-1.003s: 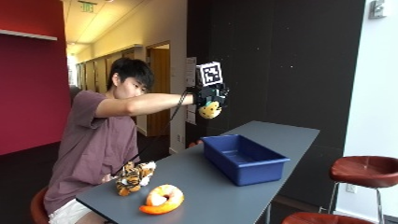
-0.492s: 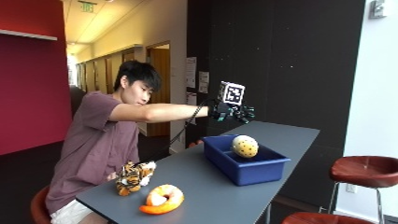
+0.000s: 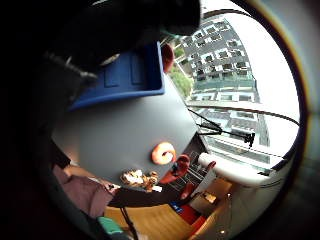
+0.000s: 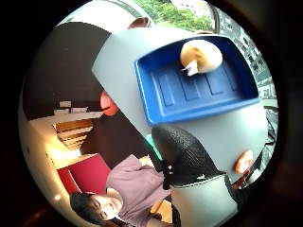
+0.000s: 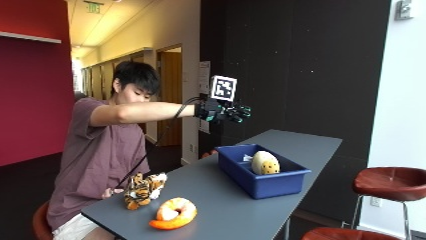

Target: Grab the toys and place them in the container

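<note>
At the near end of the long grey counter [image 5: 219,200], an orange and white curled plush shrimp [image 5: 173,213] is seen lying flat. Just beside it, closer to the seated person, a striped orange, black and white plush tiger [image 5: 142,189] is placed, and the person's bare hand [image 5: 110,192] is seen near it at the counter's edge. Both toys are outside the container and well apart from it.

Farther along the counter a rectangular blue plastic bin [image 5: 263,180] is set. Inside it a rounded yellow-and-cream plush toy with dark spots [image 5: 265,163] is found, resting against the bin's far part; in the thumb side palm view the same toy [image 4: 201,56] is shown lying on the ribbed floor of the bin [image 4: 161,101], close to one end wall.

Above and beyond the bin, the black-gloved right hand [image 5: 225,111] is held out at the end of an outstretched arm, clear of the counter and of every toy. The grip is spread wide, with the fingers [image 5: 241,112] extended, and nothing is held in it.

In the little finger side palm view the bin [image 3: 127,80], the shrimp [image 3: 163,152] and the tiger [image 3: 137,178] are seen below on the counter [image 3: 125,135].
</note>
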`<state>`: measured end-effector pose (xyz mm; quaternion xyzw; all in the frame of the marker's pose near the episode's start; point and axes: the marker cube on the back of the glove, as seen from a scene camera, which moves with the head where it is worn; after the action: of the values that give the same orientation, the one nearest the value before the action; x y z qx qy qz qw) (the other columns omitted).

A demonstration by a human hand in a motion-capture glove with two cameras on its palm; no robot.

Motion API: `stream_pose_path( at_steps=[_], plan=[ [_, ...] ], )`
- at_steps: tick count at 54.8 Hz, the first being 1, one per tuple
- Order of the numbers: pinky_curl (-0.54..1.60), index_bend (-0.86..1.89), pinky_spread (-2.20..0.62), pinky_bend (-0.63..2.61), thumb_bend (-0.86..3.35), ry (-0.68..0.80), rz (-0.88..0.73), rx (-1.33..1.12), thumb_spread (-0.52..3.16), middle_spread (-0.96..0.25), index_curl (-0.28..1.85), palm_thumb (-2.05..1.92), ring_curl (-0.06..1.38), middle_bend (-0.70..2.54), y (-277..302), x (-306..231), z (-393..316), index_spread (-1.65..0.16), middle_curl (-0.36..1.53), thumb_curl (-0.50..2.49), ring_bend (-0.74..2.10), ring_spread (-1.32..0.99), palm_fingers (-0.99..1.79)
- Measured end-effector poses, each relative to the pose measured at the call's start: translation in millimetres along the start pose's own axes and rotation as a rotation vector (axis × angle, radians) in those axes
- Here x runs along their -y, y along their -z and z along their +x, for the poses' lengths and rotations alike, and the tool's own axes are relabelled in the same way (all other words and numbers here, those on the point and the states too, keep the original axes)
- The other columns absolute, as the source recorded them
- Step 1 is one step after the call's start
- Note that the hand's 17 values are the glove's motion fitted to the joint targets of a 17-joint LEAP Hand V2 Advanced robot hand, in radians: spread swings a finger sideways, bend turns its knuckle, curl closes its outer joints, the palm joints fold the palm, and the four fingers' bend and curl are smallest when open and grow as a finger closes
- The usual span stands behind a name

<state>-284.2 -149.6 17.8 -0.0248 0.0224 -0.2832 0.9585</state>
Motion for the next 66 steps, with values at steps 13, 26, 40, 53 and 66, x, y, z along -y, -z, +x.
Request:
stream_pose_path(
  at_steps=[13, 26, 40, 53, 66],
  plan=[
    [0.38, 0.01, 0.10, 1.03, -0.06, -0.182, -0.043, -0.012, 1.14, 0.05, 0.12, -0.06, 0.36, 0.07, -21, -164, 54, -0.21, 0.18, 0.35, 0.24, 0.06, -0.40],
    [0.38, 0.00, 0.09, 1.06, -0.07, -0.304, -0.081, -0.017, 1.10, 0.05, 0.08, -0.08, 0.39, 0.09, -118, -275, 81, -0.20, 0.16, 0.30, 0.30, 0.06, -0.34],
    [0.38, 0.01, 0.08, 1.09, -0.08, -0.317, -0.070, 0.049, 1.04, 0.06, 0.06, -0.10, 0.41, 0.12, -229, -291, 91, -0.20, 0.17, 0.27, 0.34, 0.05, -0.35],
    [0.39, 0.01, 0.07, 1.14, -0.07, -0.365, -0.029, 0.004, 1.01, 0.06, 0.05, -0.09, 0.44, 0.13, -266, -285, 102, -0.19, 0.18, 0.26, 0.50, 0.04, -0.24],
    [0.38, 0.04, 0.04, 1.17, -0.07, -0.352, 0.034, 0.026, 0.99, 0.03, 0.05, -0.09, 0.47, 0.21, -274, -277, 105, -0.19, 0.24, 0.25, 0.66, 0.01, -0.13]
  ],
)
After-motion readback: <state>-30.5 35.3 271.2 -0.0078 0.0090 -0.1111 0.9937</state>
